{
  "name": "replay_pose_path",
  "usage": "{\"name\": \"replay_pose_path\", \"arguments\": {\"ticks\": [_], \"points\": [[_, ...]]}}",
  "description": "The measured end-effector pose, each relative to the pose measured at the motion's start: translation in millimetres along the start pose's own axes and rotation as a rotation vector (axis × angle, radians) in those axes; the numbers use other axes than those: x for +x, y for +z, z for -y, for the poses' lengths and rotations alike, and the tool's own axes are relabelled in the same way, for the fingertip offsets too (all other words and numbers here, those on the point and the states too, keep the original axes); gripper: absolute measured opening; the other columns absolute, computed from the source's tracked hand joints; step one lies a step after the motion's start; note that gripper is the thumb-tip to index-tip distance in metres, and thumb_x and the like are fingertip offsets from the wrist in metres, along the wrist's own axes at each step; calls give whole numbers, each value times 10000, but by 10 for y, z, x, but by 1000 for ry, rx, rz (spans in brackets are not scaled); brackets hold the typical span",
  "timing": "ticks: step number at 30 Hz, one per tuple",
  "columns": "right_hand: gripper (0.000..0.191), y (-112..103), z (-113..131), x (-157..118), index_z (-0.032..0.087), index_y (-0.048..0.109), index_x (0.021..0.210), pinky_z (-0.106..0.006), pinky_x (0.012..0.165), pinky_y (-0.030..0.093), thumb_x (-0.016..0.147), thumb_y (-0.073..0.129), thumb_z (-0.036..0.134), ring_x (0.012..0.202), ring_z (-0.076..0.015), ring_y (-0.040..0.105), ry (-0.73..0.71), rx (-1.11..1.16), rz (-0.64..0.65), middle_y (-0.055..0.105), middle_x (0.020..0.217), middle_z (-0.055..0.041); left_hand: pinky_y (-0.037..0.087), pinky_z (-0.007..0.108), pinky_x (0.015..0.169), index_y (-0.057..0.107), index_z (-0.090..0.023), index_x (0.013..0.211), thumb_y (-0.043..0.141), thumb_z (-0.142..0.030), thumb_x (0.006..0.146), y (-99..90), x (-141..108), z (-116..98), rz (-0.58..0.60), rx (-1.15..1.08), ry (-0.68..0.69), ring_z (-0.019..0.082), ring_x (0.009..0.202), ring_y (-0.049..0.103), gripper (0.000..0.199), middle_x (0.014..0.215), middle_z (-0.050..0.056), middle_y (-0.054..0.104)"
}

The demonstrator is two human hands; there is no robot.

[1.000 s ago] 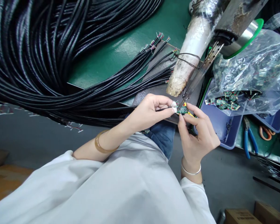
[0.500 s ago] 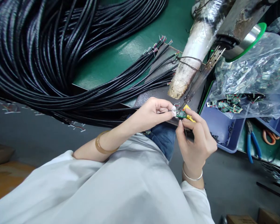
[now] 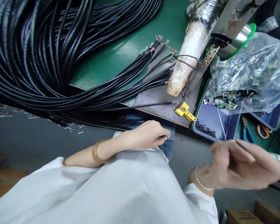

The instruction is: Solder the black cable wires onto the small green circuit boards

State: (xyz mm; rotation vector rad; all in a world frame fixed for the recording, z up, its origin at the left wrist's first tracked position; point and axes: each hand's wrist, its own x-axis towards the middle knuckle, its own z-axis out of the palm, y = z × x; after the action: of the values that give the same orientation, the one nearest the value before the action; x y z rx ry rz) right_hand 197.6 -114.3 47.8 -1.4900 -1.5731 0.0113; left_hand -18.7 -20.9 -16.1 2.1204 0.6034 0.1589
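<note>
My left hand (image 3: 151,134) is closed on a black cable, with a short dark length and thin bare wire ends (image 3: 170,138) showing past its fingertips, in front of the table edge. Lower right, my right hand (image 3: 245,165) is smeared by motion, thumb and fingers together on a thin silvery solder wire (image 3: 220,118) that runs up across the blue tray. A yellow clip (image 3: 185,112) lies on the dark mat (image 3: 151,101), under the tip of the soldering iron (image 3: 198,79). One cable (image 3: 154,104) ends just left of the clip.
A thick bundle of black cables (image 3: 49,56) covers the left. Behind the iron are a wrapped white tube (image 3: 183,68) and a green-rimmed solder spool (image 3: 238,42). Blue tray (image 3: 203,115), bag of small circuit boards (image 3: 252,71), pliers (image 3: 246,129) and orange-handled tool (image 3: 262,131) stand right.
My left hand has drawn back toward my lap from the yellow clip. My right hand has swung right, away from the clip, with the wire. The green board no longer shows at the clip.
</note>
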Motion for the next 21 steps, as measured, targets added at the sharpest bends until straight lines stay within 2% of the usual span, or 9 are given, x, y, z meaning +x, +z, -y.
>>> {"name": "replay_pose_path", "arguments": {"ticks": [2,4,6,8,10,12,16,19,21], "points": [[382,-35,-62,28,294,610,1258,-315,575,497,890,660,203,589,-166,684,126,-179,147,742,777,35,308,273,567,699,-185,799,530,-120,892,112,-79,80,58,121,-22,152,542,532,203,590,8,612],[220,-64,-206,82,264,630,1164,-319,647,493,949,608,308,719,-195,735,175,-402,378,775,836,5,375,269,606,719,-172,832,534,-165,937,174,-149,138,13,131,-37,176,631,631,213,707,54,710],[189,-89,-415,161,235,641,1037,-324,631,446,957,589,398,705,-212,719,178,-621,394,769,833,-25,442,255,664,736,-155,945,570,-220,957,158,-192,158,-155,37,-11,166,712,676,179,842,74,760],[208,-90,-644,267,213,636,1022,-335,630,409,950,579,399,702,-229,693,158,-791,341,750,826,-50,481,244,708,732,-140,1005,589,-233,958,69,-189,160,-409,-36,46,144,726,670,177,862,67,760],[189,-54,-848,394,208,639,1015,-348,664,399,940,576,369,762,-247,676,105,-890,272,733,839,-58,499,279,767,734,-136,958,585,-227,957,-59,-125,182,-682,60,94,161,765,656,174,849,73,745],[154,17,-1007,524,217,639,999,-358,707,401,940,565,338,884,-263,661,23,-899,297,726,911,-68,490,362,849,736,-135,972,589,-217,940,-182,-9,241,-834,274,101,213,847,641,171,930,103,739],[72,169,-1208,711,231,625,944,-363,708,385,923,577,280,945,-269,601,-86,-899,469,712,963,-75,473,420,863,724,-113,922,547,-179,930,-332,217,325,-756,422,-3,288,955,611,189,976,151,705],[68,190,-1284,767,231,617,907,-357,680,369,922,565,272,890,-259,598,-92,-914,434,670,848,-64,474,367,815,724,-104,965,558,-182,926,-367,191,173,-655,212,24,261,886,647,188,898,128,730],[103,150,-1285,777,238,617,868,-356,671,383,923,562,305,852,-250,619,-52,-855,367,650,788,-56,470,302,760,745,-134,929,586,-191,925,-342,69,-13,-417,-58,109,199,774,670,170,839,87,755]]}}
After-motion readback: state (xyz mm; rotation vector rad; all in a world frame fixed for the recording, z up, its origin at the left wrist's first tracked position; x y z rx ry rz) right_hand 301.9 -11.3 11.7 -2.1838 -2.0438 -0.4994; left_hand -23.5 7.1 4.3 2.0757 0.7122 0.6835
